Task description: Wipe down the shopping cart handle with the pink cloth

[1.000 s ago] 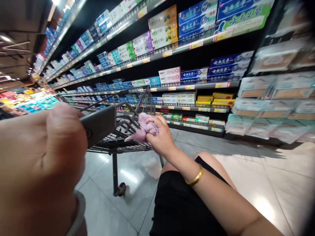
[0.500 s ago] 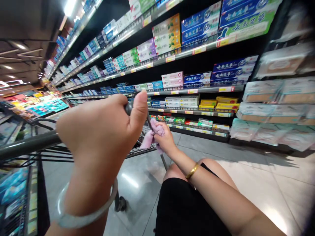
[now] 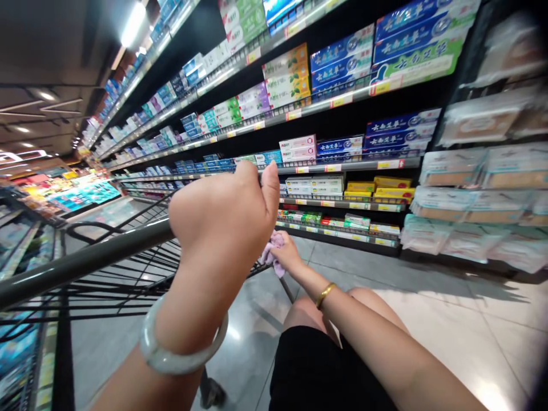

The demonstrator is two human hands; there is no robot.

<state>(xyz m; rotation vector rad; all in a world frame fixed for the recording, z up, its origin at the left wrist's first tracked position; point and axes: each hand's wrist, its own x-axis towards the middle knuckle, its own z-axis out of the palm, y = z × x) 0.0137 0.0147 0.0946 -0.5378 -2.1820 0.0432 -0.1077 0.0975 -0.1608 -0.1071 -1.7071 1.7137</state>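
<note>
My left hand (image 3: 225, 211), with a pale bangle at the wrist, is wrapped round the dark handle (image 3: 107, 245) of a shopping cart. Its fingers curl over the far side, and the thumb points up. Lower and farther off, my right hand (image 3: 289, 254) grips a crumpled lilac cloth (image 3: 274, 251). The cloth is pressed against the cart's frame near the right end of the basket, where my left hand partly hides it. A gold bracelet sits on my right wrist. Black wire bars of the cart basket (image 3: 137, 279) show beneath the handle.
Shelves of boxed toothpaste (image 3: 342, 63) run along the right side into the distance. Bagged goods (image 3: 462, 228) hang at the far right. Another shelf unit (image 3: 38, 342) stands at left. A cart wheel (image 3: 212, 394) rests on the grey tiled floor (image 3: 252, 319), beside my bent knees.
My left hand appears farther right, with more of the cart handle showing to its left. My right hand and the cloth sit slightly lower, the cloth now partly behind my left hand.
</note>
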